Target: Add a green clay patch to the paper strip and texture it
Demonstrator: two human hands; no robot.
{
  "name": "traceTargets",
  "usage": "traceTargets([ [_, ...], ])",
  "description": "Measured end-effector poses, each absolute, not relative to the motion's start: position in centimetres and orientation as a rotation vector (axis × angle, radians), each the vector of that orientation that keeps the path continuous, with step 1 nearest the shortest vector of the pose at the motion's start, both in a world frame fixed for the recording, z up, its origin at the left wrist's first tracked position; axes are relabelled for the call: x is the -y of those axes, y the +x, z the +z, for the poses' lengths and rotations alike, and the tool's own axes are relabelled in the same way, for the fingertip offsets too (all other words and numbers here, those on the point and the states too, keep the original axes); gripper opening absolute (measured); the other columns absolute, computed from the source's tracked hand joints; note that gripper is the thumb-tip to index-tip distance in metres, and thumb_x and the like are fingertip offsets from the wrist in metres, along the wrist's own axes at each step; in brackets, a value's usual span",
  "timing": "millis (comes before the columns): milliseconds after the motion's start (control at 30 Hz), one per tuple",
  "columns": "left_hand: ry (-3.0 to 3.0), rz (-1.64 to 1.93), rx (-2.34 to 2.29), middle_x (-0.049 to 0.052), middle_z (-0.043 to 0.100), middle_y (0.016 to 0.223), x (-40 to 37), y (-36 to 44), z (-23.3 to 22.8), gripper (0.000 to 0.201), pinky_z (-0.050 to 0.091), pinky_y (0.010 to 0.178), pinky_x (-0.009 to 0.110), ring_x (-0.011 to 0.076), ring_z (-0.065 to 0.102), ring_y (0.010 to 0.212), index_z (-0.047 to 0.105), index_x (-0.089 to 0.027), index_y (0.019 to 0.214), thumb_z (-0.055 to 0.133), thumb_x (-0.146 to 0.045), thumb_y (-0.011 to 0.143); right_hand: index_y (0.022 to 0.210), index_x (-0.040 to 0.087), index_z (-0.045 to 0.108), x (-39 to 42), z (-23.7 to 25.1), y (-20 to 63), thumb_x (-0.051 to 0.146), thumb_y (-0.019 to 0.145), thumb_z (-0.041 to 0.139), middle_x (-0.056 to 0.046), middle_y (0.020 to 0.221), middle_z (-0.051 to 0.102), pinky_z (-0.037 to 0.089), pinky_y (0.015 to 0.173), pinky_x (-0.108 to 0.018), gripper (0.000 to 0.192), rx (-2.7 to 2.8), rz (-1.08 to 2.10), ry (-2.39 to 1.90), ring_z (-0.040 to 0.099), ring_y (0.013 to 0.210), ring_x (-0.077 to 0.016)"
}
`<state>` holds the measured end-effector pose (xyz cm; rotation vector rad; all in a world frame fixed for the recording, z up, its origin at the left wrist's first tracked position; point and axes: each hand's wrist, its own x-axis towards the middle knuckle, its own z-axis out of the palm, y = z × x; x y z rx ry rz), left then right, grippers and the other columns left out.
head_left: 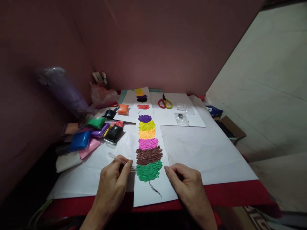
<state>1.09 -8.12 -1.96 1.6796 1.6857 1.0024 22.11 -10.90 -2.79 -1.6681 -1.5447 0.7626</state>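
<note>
A long white paper strip (154, 191) lies in front of me, covered with textured clay patches stacked from purple (145, 118) through yellow, orange, pink and brown down to green (149, 171). My left hand (112, 185) pinches a thin clear plastic tool (115, 157) beside the green patch, at the strip's left edge. My right hand (185, 183) rests curled on the strip's right edge, fingers closed, holding the paper down.
Packets of coloured clay (80, 140) pile up at the left. Red-and-yellow scissors (165, 103) and small plastic bags (181, 118) lie on white sheets at the back. A second clay strip (141, 95) sits behind. A cardboard box (229, 127) stands at the right of the red-edged table.
</note>
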Motion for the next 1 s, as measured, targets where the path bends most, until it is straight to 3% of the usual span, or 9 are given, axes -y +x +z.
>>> traceTargets([
  [233, 1.665, 1.141, -1.669, 0.0, 0.063, 0.071, 8.77, 0.81, -2.23, 0.026, 0.045, 0.058, 0.024, 0.016, 0.059, 0.065, 0.064, -0.02, 0.072, 0.056, -0.041, 0.086, 0.06, 0.017, 0.062, 11.02, -2.93, 22.13, 0.043, 0.091, 0.051, 0.0, 0.056, 0.053, 0.038, 0.051, -0.025, 0.042, 1.551, 0.747, -1.661, 0.046, 0.053, -0.0134],
  [1000, 1.771, 1.038, -1.585, 0.0, 0.065, 0.07, 8.61, 1.53, -2.14, 0.025, 0.047, 0.062, 0.026, 0.0157, 0.061, 0.064, 0.061, -0.021, 0.071, 0.051, -0.035, 0.09, 0.058, 0.017, 0.063, 11.0, -2.73, 22.06, 0.046, 0.091, 0.05, -0.001, 0.054, 0.055, 0.04, 0.048, -0.023, 0.046, 1.566, 0.696, -1.651, 0.048, 0.051, -0.0131],
])
